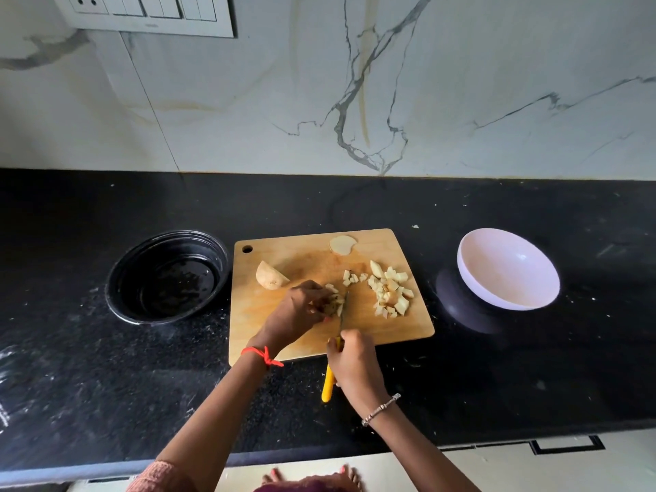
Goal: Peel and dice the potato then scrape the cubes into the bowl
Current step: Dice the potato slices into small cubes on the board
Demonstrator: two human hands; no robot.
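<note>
My left hand (296, 308) is curled down over a small clump of potato strips (334, 304), fingertips bunched on top to pin it against the cutting board (284, 335). My right hand (355, 360) is wrapped tight around the yellow handle of the knife (328, 383), whose blade runs forward and sits right beside my left fingertips, at the edge of the clump.

To the right of the blade lies a loose pile of finished cubes (390, 291), with a few strays between it and the knife. Farther left on the board, an uncut potato half (271, 275) waits, and a thin round slice (341, 245) rests near the far edge. The white bowl (507, 269) stands on the counter off the board's right side, apparently empty; a black bowl (167, 276) sits to the left.

So I judge myself mid-dice, with scraping not yet begun. The danger is the closeness: the clump is small, my fingertips crowd the blade, and a slippery piece rolling under pressure could bring the edge onto a finger. Cubes near the right edge could also tumble onto the counter when I scrape.
</note>
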